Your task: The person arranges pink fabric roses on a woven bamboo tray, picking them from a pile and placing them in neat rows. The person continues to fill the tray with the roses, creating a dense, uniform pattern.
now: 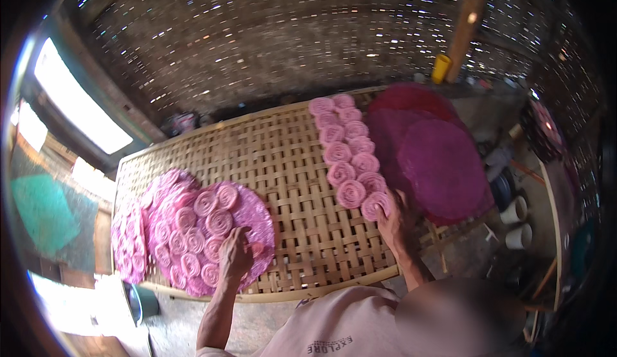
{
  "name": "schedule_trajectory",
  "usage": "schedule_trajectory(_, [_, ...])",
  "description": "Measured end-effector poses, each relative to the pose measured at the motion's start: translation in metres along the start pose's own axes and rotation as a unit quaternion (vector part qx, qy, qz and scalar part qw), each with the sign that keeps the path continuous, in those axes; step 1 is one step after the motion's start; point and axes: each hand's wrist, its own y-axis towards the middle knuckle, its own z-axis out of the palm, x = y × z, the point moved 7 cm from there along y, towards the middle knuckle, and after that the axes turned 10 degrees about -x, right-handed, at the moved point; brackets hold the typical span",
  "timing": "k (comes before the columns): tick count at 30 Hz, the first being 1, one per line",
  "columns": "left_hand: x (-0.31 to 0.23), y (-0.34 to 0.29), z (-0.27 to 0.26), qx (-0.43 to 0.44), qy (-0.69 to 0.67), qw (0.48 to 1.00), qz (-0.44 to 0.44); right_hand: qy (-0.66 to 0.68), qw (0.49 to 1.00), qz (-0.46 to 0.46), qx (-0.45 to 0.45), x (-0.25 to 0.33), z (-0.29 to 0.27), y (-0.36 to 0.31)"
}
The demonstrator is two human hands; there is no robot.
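My left hand [236, 254] is over a round, shiny pink sheet [260, 212] on the left, its fingers bent down among pink coiled rosettes [191, 240]. What lies under those fingertips is hidden. Farther right, my right hand [395, 222] has its thumb and fingers at the edges of the nearest pink rosette [375, 205], at the near end of a double row of pink rosettes [338, 152]. Both groups rest on a woven bamboo rack [295, 228]. More rosettes are heaped at the rack's left end, on what look like overlapping sheets.
Round magenta and red sheets [443, 164] lie at the rack's right end. Beyond them are white cups [514, 210] and a yellow cup [441, 68] by a wooden post [469, 23]. A woven wall [270, 42] stands behind; a green bucket [143, 300] is at the lower left.
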Motion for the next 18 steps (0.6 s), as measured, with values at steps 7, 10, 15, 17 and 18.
schedule_trajectory(7, [-0.071, -0.011, -0.029, 0.043, -0.197, 0.978, -0.056, 0.431, 0.816, 0.118, 0.367, 0.116, 0.048, -0.071])
schedule_trajectory(10, [-0.089, -0.021, -0.001, 0.102, -0.438, 0.886, -0.114, 0.58, 0.624, 0.288, 0.437, 0.137, 0.075, -0.103])
schedule_trajectory(15, [0.044, 0.004, -0.012, -0.128, -0.287, 0.931, -0.186, 0.426, 0.811, 0.211, 0.343, 0.07, 0.094, -0.094])
schedule_trajectory(17, [0.055, 0.019, -0.059, -0.225, 0.141, 0.96, -0.087, 0.383, 0.868, 0.192, 0.253, 0.031, 0.102, -0.096])
schedule_trajectory(18, [0.102, 0.012, -0.052, -0.231, 0.182, 0.953, -0.074, 0.351, 0.897, 0.153, 0.222, 0.035, 0.083, -0.075])
